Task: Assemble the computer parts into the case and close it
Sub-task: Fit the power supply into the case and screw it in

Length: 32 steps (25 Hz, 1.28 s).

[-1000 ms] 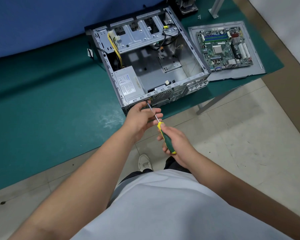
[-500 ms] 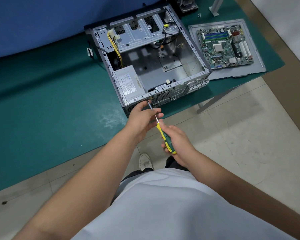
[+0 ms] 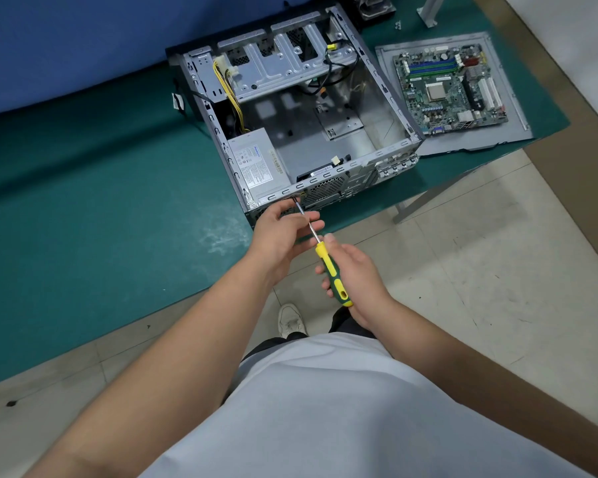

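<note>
The open computer case [image 3: 387, 98] lies on its side on the green mat, with the grey power supply [image 3: 259, 163] in its near left corner. The motherboard [image 3: 453, 88] lies outside the case on the grey side panel [image 3: 508, 132] to the right. A screwdriver [image 3: 334, 274] with a yellow and green handle points at the case's rear wall just below the power supply. My right hand [image 3: 359, 274] grips the handle. My left hand [image 3: 280, 236] holds the metal shaft between thumb and fingers near the tip.
The case's rear sits at the table's front edge, with tiled floor and my shoe [image 3: 290, 319] below. A few small screws [image 3: 397, 25] lie behind the side panel. A metal table leg [image 3: 425, 198] slants under the right corner. A blue wall [image 3: 83, 46] backs the table.
My right hand has shifted its grip, so more of the handle shows. The tip stays at the same spot on the case's rear, and my left hand still holds the shaft.
</note>
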### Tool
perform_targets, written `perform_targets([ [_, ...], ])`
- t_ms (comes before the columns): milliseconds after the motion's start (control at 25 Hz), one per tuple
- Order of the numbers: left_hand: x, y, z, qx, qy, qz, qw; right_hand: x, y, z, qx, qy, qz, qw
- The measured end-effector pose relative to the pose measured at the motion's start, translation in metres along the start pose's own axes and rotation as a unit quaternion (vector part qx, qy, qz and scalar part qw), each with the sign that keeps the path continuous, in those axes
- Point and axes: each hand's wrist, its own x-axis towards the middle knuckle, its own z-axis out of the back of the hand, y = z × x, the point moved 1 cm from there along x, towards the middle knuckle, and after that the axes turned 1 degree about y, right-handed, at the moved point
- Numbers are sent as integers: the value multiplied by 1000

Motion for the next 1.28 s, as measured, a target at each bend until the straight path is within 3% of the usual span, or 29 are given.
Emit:
perform_targets([
  [120, -1, -1, 4, -2, 5, -7, 1000, 0, 1, -1, -58, -31, 64, 996],
  [280, -4, -1, 4, -1, -5, -6, 1000, -1, 6, 7, 46, 67, -72, 994],
  [360, -2, -1, 4, -9, -8, -2, 1000, 0, 10, 10, 60, 102, -94, 988],
  [520, -2, 1, 2, -14, -5, -5, 1000, 0, 6, 0, -99, 5, 58, 993],
  [600, -1, 1, 2, -14, -7, -9, 1000, 0, 4, -2, -143, -30, 93, 985],
  [760, 0, 1, 2, -23, -2, -1, 1000, -4, 13, 4, 8, 98, -43, 994],
  [840, 0, 1, 2, -43, 3, 5, 999, -5, 13, 5, 32, 130, -78, 988],
  [1000, 3, 4, 0, -51, -9, 0, 999, -2, 4, 1, -128, -7, 63, 990],
  [1080, 3, 5, 0, -51, -18, -2, 999, 0, 1, 2, -142, -44, 92, 985],
  [1280, 4, 5, 3, -42, -42, -8, 998, 1, 6, 6, 36, 107, -80, 990],
])
